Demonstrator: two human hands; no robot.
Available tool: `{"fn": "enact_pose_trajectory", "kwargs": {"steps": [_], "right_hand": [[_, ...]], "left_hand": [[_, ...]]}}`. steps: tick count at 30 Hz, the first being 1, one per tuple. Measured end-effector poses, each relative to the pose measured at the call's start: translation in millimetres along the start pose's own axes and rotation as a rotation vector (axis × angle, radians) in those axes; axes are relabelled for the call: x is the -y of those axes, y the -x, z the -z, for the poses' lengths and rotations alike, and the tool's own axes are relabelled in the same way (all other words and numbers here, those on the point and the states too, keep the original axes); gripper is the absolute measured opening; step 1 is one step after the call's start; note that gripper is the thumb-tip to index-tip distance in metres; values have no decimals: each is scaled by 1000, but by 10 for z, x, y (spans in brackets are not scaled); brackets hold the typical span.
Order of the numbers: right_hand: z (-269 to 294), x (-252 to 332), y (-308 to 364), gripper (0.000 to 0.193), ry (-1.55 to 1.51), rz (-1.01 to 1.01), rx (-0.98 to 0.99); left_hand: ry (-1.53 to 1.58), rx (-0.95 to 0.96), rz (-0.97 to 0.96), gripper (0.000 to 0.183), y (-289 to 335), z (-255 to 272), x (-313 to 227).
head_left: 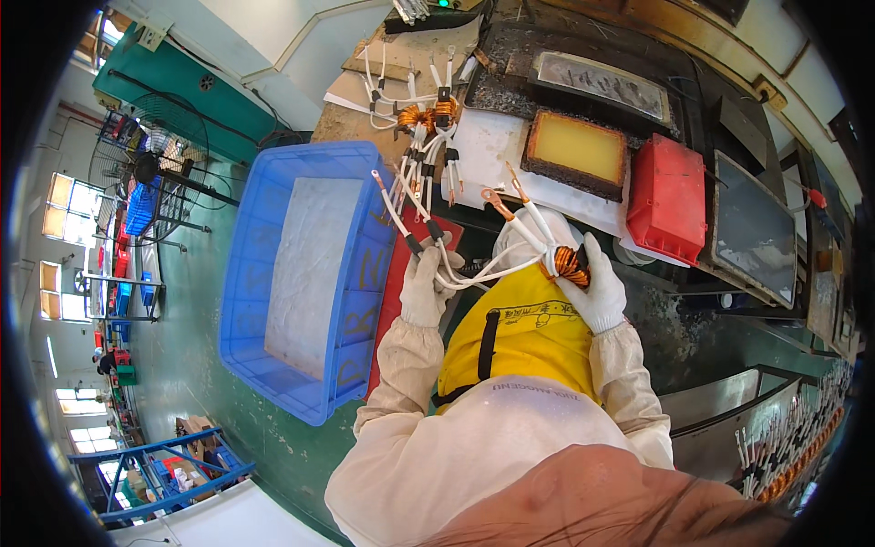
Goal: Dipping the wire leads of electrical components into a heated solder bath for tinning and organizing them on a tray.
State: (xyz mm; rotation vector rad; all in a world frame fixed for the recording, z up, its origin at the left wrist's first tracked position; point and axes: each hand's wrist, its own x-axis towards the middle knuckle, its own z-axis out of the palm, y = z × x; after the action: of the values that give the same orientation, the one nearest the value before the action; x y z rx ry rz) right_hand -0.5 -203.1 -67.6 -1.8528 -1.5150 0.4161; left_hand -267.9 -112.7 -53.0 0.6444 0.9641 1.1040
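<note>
My right hand point(597, 284), in a white glove, is closed around a copper-wound coil point(571, 264) with white insulated leads. Thick leads rise from the coil beside that hand, and one ends in a copper ring lug point(497, 202). Gloved in white too, my left hand point(425, 284) has its fingers closed on the white leads point(469, 278) that run across from the coil. Black sleeves and bare copper tips show on the lead ends above the left hand. On the bench beyond it lie more wound coils point(416, 117) with similar leads.
A large blue plastic crate point(357, 301) stands to my left. On the bench sit a tray with a yellow surface point(579, 149), a red box point(668, 196) and a grey framed panel point(602, 84). Many coils hang or stand at lower right point(793, 447). A fan point(146, 169) stands at far left.
</note>
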Motion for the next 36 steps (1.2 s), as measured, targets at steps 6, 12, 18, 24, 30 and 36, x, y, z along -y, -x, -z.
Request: {"fn": "enact_pose_trajectory", "kwargs": {"steps": [6,12,18,24,30,36], "right_hand": [[-74,-127,42,75,98,36,-36],[-66,-94,8,77,68,34,-44],[197,-10,-47,71,104,125,-70],[931,71,-373,69,301,219,-211],[1425,-266,-724,75,515,87,-133],[1597,-565,-931,78,604,15,-86]], "left_hand": [[-94,-1,55,39,33,-48,-96],[-154,0,140,31,34,31,23],[-20,47,190,28,3,-209,-58],[-354,220,48,29,-112,-743,-10],[-82,396,358,29,-264,-1592,626],[83,477,432,29,-496,-1962,1067]]}}
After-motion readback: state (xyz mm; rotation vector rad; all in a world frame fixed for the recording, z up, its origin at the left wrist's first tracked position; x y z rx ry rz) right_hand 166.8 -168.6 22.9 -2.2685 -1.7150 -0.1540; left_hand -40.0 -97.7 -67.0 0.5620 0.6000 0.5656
